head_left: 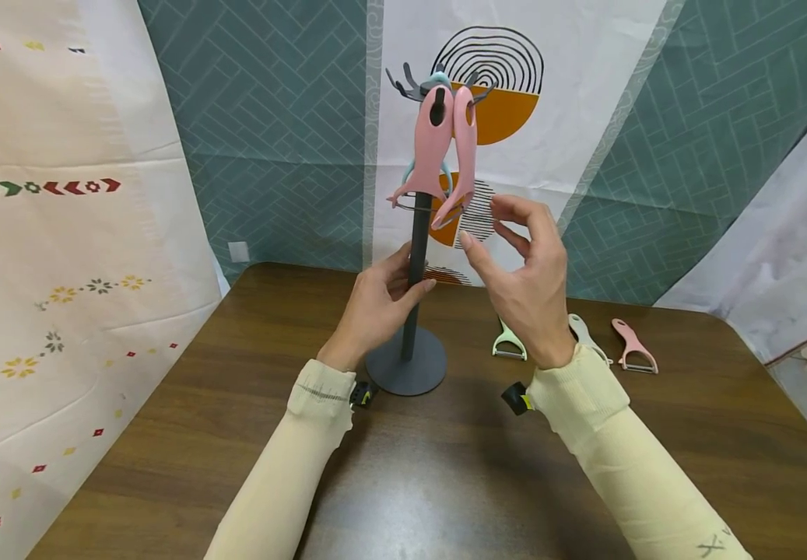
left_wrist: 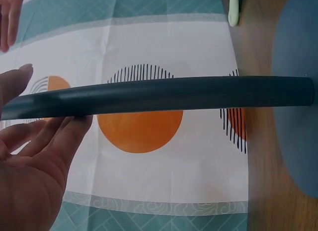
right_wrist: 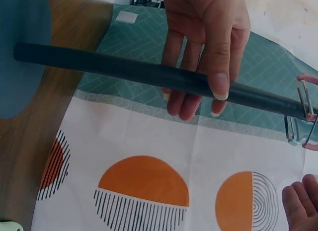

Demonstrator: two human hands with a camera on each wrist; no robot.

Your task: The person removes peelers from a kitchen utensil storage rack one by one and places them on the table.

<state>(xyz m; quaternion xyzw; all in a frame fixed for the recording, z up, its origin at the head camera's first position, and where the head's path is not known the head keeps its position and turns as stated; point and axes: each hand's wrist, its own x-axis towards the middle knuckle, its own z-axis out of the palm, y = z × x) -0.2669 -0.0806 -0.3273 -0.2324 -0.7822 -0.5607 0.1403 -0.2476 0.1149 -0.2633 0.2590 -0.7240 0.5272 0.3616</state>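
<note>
My left hand (head_left: 375,307) grips the dark grey pole of a hook stand (head_left: 419,233), thumb on the near side and fingers behind it, as the right wrist view shows. From the hooks at the top hang a pink peeler (head_left: 433,140) facing me and a second pink peeler (head_left: 467,144) turned edge-on at its right. A light blue peeler (head_left: 439,77) hangs behind them, mostly hidden. Just right of the hanging peelers, my right hand (head_left: 525,272) is raised with bent, parted fingers, holding nothing.
Beyond my right wrist on the wooden table (head_left: 249,373) lie a green peeler (head_left: 510,341), a pale grey peeler (head_left: 582,330) and a pink peeler (head_left: 629,339); the wrist partly covers the first two. The stand's round base (head_left: 410,377) rests left of them. Patterned cloth (head_left: 291,155) hangs behind.
</note>
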